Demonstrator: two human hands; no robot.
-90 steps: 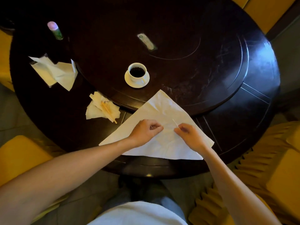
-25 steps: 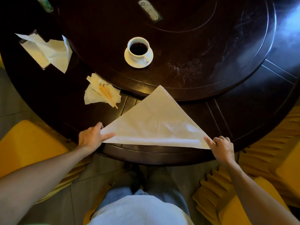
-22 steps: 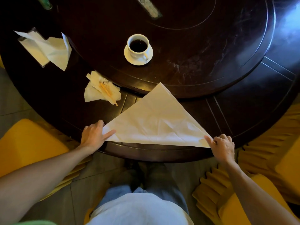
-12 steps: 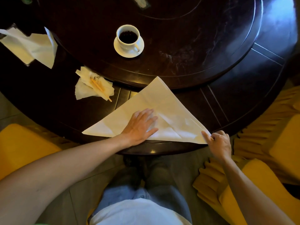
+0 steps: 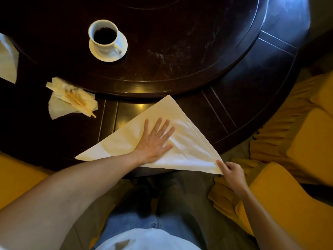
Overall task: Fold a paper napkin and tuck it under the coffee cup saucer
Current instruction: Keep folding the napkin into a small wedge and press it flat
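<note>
A cream paper napkin (image 5: 115,143), folded into a triangle, lies at the near edge of the dark round table (image 5: 243,98); its right corner hangs past the rim. My left hand (image 5: 155,141) lies flat on its middle, palm down, fingers spread. My right hand (image 5: 231,171) pinches the right corner between thumb and fingers. A white cup of black coffee (image 5: 104,36) stands on its white saucer (image 5: 121,49) on the raised inner disc, well beyond the napkin's tip and to the left.
A crumpled napkin with a yellow stick (image 5: 71,100) lies left of the folded one. More loose paper (image 5: 8,62) shows at the left frame edge. Yellow-covered chairs (image 5: 295,134) stand close on the right and at the lower left (image 5: 16,179).
My left hand left the napkin's left corner and moved onto its middle, then slid a little right, pressing flat. My right hand kept its hold on the right corner.
</note>
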